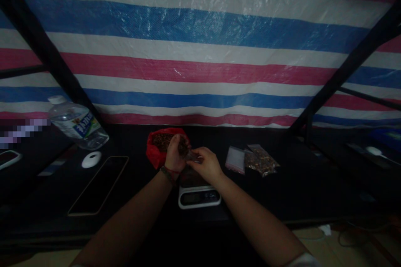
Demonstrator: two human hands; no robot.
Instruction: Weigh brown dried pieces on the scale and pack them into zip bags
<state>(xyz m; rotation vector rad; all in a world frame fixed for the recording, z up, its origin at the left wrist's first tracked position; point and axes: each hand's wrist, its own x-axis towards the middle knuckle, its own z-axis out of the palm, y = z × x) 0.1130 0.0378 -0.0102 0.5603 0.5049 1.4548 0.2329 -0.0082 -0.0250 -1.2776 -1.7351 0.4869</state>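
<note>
My left hand [174,156] is closed, thumb up, around a clump of brown dried bits [182,147] at the edge of a red plastic bag [154,154]. That bag stands open with more brown dried bits [161,141] inside. With thumb and fingers my right hand [207,164] pinches a small clear plastic bag [191,157], which meets the left hand. Whether the clump lies inside the clear bag I cannot tell. Below both hands sits a white kitchen scale [199,205] with a dark platform; its display is unreadable.
Right of the hands lie flat clear zip bags [235,160] and filled bags of brown bits [263,160]. A phone [98,185], a white mouse [91,159] and a tilted plastic bottle [78,125] are at left. Black slanted posts flank the black table [300,192] before a striped sheet [200,73].
</note>
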